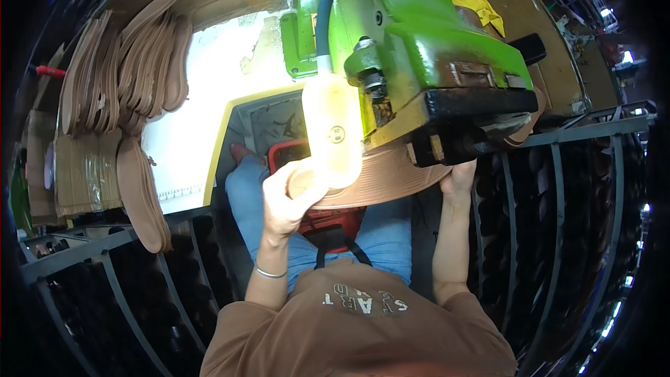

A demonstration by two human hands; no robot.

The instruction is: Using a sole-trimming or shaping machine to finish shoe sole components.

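A tan shoe sole [394, 180] with fine lines along its surface lies crosswise under the head of a green machine [412, 35]. My left hand [285, 199] grips its left end, thumb on top. A brightly lit lamp [333, 136] hangs in front of that end and covers part of it. At the right end, my right hand [458, 178] holds the sole's edge, some of its fingers hidden behind the sole and the machine's dark lower part [460, 143].
Stacks of tan soles [150, 63] stand at the left, with more soles [142, 192] hanging over the table's edge. The white tabletop [188, 132] has a yellow rim. A cardboard box [555, 35] stands behind the machine at right; metal racks [558, 195] flank me.
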